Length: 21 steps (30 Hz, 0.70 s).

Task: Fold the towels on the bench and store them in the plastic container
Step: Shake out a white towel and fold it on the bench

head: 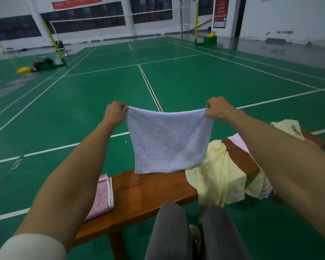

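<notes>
Left hand (115, 112) and right hand (217, 108) each pinch a corner of the white terry towel (168, 141), hanging above the brown wooden bench (150, 192) on a green court floor (176, 81).

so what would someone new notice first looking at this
First, the white towel held up in mid-frame, stretched between the left hand and the right hand, each pinching a top corner. Below it runs the wooden bench, with a folded pink patterned towel at its left end and a crumpled yellow towel draped over its right part. All around is a green court floor.
</notes>
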### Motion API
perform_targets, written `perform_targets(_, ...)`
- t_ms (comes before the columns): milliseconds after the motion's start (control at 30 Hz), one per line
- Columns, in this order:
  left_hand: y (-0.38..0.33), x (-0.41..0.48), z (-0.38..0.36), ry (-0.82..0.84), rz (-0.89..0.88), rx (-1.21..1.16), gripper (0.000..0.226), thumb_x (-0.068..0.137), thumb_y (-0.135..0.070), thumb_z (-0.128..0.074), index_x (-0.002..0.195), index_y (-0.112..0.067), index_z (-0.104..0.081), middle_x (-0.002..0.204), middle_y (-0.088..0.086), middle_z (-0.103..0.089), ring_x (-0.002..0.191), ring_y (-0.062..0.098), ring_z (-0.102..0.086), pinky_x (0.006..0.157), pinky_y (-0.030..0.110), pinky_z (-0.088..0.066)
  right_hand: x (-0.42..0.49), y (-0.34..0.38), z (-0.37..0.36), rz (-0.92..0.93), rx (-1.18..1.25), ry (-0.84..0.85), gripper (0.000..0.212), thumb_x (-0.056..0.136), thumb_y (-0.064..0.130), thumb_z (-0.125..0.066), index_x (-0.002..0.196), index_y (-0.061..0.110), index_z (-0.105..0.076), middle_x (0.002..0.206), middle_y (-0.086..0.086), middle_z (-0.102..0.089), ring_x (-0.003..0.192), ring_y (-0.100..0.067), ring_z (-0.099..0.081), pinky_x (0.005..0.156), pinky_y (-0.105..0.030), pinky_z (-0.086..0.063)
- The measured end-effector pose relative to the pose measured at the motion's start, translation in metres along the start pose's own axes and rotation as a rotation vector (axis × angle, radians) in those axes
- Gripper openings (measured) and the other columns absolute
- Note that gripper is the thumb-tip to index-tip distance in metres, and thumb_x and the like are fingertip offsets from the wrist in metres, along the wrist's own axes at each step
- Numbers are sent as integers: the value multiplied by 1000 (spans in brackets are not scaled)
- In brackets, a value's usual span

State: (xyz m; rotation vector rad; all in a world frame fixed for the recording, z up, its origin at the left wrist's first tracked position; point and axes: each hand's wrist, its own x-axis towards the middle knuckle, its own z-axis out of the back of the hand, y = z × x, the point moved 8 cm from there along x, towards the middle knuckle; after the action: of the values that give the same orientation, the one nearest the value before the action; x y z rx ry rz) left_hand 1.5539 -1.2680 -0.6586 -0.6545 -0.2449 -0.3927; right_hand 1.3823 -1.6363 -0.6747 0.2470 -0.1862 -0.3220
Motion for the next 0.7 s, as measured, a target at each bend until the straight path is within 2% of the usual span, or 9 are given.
perform_targets(67, 3, -1, -2, 4, 0, 13, 25, 104, -14, -52, 106, -2, -73, 89, 15, -67, 82, 33, -66, 84, 42, -57, 0, 1, 4, 3, 84, -34, 10, 64, 18, -44, 63, 11, -52, 66, -10, -49, 62, -23, -39, 58, -35, -35)
perform_targets(200, 14, -6, 4, -40, 69, 29, 25, 103, -12, -47, 99, 1, -69, 87, 17, -65, 75, 30, -60, 73, 40, -51, -1, 9, 6, -39, 324, -52, 12, 78, 12, -47, 66, 13, -47, 70, -10, -43, 68, -21, -37, 62, -36, -34)
perform_targets(300, 30, -9, 4, -58, 201, -151, 24, 103, -9, -43, 88, 0, -61, 86, 24, -65, 58, 31, -68, 51, 35, -55, 0, 17, 1, -80, 477, -25, 12, 86, 10, -46, 75, 11, -51, 76, -9, -47, 66, -21, -40, 56, -29, -40)
perform_targets(367, 40, -11, 1, -62, 298, -353, 24, 105, -9, -41, 88, -3, -56, 94, 22, -59, 57, 30, -71, 43, 30, -51, 4, 23, -4, -88, 505, -17, 13, 88, 9, -46, 77, 10, -53, 78, -8, -51, 64, -21, -43, 52, -28, -42)
perform_targets(500, 53, -11, 1, -67, 402, -599, 20, 106, -10, -43, 109, 2, -59, 118, 16, -51, 82, 35, -73, 60, 29, -63, 9, 34, -11, -97, 397, -59, 17, 85, 16, -50, 70, 13, -55, 79, -3, -61, 73, -26, -55, 66, -34, -48)
perform_targets(567, 59, -9, 3, -64, 401, -639, 19, 106, -9, -45, 110, 3, -58, 119, 20, -53, 78, 34, -72, 60, 30, -63, 10, 38, -12, -129, 303, -71, 15, 85, 21, -50, 76, 17, -61, 84, -3, -65, 80, -28, -62, 74, -36, -52)
perform_targets(633, 65, -6, 6, -72, 403, -665, 18, 106, -9, -46, 109, 3, -59, 118, 23, -57, 70, 31, -72, 62, 31, -64, 9, 43, -12, -161, 272, -79, 18, 86, 20, -46, 78, 16, -61, 85, -7, -69, 79, -30, -65, 70, -35, -52)
perform_targets(700, 72, -3, 10, -98, 411, -676, 17, 105, -9, -47, 104, 1, -61, 117, 25, -60, 70, 30, -72, 65, 32, -63, 10, 52, -19, -183, 389, -45, 23, 88, 12, -41, 75, 11, -60, 78, -11, -74, 70, -31, -71, 57, -29, -50)
